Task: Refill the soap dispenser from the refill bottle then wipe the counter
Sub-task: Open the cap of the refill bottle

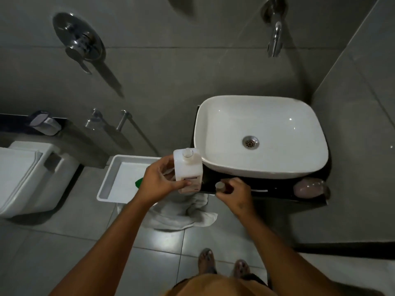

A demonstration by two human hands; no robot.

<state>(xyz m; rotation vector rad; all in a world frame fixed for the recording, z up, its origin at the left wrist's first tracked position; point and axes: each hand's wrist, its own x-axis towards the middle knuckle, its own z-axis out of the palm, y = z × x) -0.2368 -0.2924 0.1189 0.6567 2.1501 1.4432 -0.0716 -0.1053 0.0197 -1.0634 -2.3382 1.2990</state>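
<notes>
The left hand [159, 181] has its grip closed round the upright refill bottle [188, 169] beside the basin [261, 135]; the right hand [234, 194] pinches what looks like a small cap [219, 185] above the black desk [275, 189]

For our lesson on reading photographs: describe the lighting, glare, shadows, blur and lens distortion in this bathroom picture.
Head view: dim overall, and the white basin is the brightest thing, with small glare spots. A light reflects off the floor tiles. The wall handle casts a long slanted shadow. Wide-angle distortion bends the wall lines and stretches the forearms. The right hand is slightly blurred; the left hand on the white bottle is sharper.
</notes>
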